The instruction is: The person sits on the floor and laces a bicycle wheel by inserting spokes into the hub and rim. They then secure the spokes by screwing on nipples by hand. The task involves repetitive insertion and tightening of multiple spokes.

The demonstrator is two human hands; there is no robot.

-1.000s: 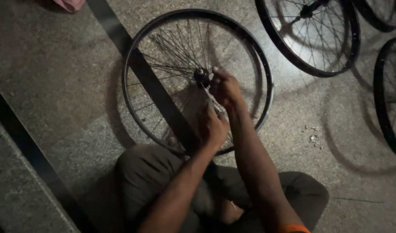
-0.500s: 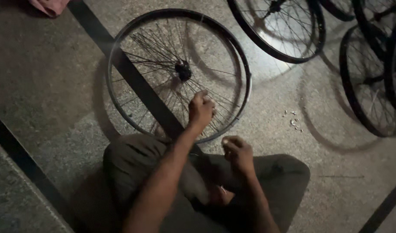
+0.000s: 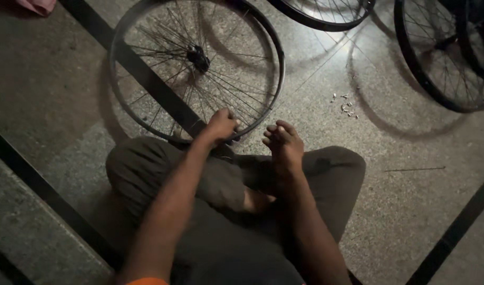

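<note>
Steel-rimmed bicycle wheel (image 3: 147, 113) lies flat on the speckled stone floor (image 3: 389, 211), upper centre-left of the frame, hub (image 3: 198, 56) near the top, thin spokes fanning out to the rim. A dark floor strip (image 3: 147, 74) runs diagonally under it.

Left hand (image 3: 221, 125) rests on the near rim at lower centre of the wheel, fingers curled down over the edge; whether it truly grips the rim or only presses on it cannot be told. Right hand (image 3: 284, 142) sits just right of the rim, apart from the wheel, fingertips bunched together as if pinching; anything between them is too small to make out.

Change since a second ago: both hands were then up at the hub, working close together. Half a second ago the left had dropped to the near spokes and the right had come back toward the lap. Now the left is on the rim and the right has lifted forward beside it. View has also swung, wheel sitting higher and further left.

Person sits cross-legged, dark trousers (image 3: 147, 169) filling lower centre. Small pale bits (image 3: 346, 104) scattered on the floor right of the wheel. A loose thin spoke (image 3: 415, 169) lies at right. More wheels (image 3: 437, 63) along the top right edge. Pink cloth (image 3: 37, 5) at upper left corner.
</note>
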